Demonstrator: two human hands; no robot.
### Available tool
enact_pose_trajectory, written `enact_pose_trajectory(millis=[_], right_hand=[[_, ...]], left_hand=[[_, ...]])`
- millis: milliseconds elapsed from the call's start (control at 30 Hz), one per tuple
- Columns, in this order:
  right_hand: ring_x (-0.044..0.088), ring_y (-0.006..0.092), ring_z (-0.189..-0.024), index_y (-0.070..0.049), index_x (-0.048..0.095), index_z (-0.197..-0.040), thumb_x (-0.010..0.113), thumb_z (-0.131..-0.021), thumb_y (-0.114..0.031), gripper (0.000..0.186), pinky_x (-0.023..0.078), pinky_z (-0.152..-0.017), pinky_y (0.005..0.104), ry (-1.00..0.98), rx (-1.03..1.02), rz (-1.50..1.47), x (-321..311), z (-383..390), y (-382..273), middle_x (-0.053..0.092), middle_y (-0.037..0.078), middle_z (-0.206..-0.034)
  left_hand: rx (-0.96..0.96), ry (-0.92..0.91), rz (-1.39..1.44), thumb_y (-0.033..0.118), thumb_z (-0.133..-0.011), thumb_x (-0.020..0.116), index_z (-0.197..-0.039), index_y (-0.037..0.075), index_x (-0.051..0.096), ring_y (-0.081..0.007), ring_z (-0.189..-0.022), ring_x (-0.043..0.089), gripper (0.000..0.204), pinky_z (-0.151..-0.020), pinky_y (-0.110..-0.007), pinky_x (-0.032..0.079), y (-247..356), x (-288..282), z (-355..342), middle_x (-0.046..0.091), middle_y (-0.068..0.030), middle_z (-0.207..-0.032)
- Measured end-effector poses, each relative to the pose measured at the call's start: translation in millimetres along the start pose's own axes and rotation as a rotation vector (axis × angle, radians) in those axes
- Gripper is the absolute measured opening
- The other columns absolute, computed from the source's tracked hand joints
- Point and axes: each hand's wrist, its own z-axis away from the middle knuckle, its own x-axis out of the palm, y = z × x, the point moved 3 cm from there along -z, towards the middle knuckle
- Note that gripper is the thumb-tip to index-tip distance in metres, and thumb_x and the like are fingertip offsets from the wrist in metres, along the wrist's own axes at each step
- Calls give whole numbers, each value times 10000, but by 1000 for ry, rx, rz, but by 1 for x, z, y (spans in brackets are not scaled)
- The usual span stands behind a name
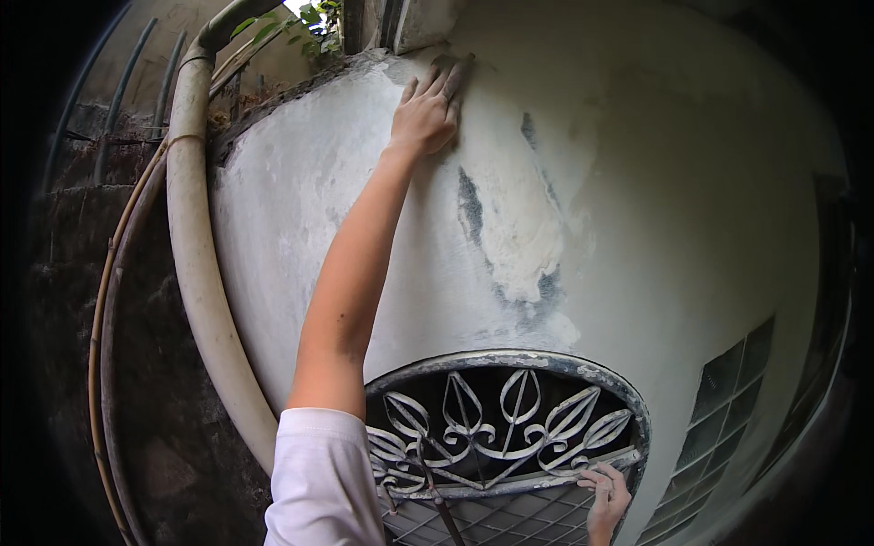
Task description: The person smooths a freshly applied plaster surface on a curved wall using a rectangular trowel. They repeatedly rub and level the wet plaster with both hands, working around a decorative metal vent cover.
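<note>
My left hand (428, 111) reaches high up the white plastered wall (410, 264), its bare arm stretched out from a white sleeve. The dusty fingers lie outstretched against the surface. A narrow grey strip shows along the hand's right side; whether it is a finger or a thin piece under the hand I cannot make out. Lower right, my right hand (607, 500) has its dust-covered fingers curled at the lower rail of a metal window grille (496, 489). Between the hands, the wall bears a rough pale plaster patch (521, 227) with dark grey marks around it.
A thick pale pipe (193, 218) runs down at the left, beside a thinner brown pipe (102, 337). The grille sits in an arched opening with a chipped frame (637, 400). At right is a gridded window (719, 409). Green leaves (314, 18) hang over the wall's broken upper edge.
</note>
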Motion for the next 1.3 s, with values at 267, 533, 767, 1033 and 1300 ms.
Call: enact_pose_trajectory(millis=[267,533,767,1033,1300], right_hand=[[724,226,-739,80,601,-1175,480,-1035,-209,343,538,-695,298,-55,63,29,-27,-18,4,741,214,-932],[721,199,-780,27,603,-1192,482,-1043,-251,338,494,-705,276,-193,165,129,-62,-19,14,744,178,-988],[717,188,-806,38,603,-1200,469,-1043,-176,297,504,-728,278,-322,271,97,-69,-10,26,742,170,-1009],[752,229,-866,39,638,-1175,505,-1001,-94,257,560,-776,304,-772,180,48,-11,29,19,752,180,-1031],[756,252,-857,25,666,-1128,530,-973,-69,227,563,-793,327,-888,215,117,-4,51,21,754,174,-1004]], left_hand=[[-574,7,-258,364,-1037,337,-1586,156,254,-278,-1502,261,593,-1235,-448,155,-111,-51,73,357,-56,-1603],[-1300,290,-275,407,-1037,247,-1484,-36,410,-277,-1549,94,650,-1224,-539,65,-156,-84,215,248,-95,-1652],[-1158,306,-278,338,-1034,343,-1582,62,218,-302,-1535,145,626,-1235,-505,69,-68,-75,264,250,-68,-1650],[-318,-46,-96,273,-1009,473,-1541,140,378,-306,-1516,223,557,-1243,-485,143,92,-41,261,333,-43,-1616],[-643,67,-149,339,-1034,392,-1545,99,350,-304,-1529,170,567,-1245,-512,92,4,-76,274,277,-54,-1635]])
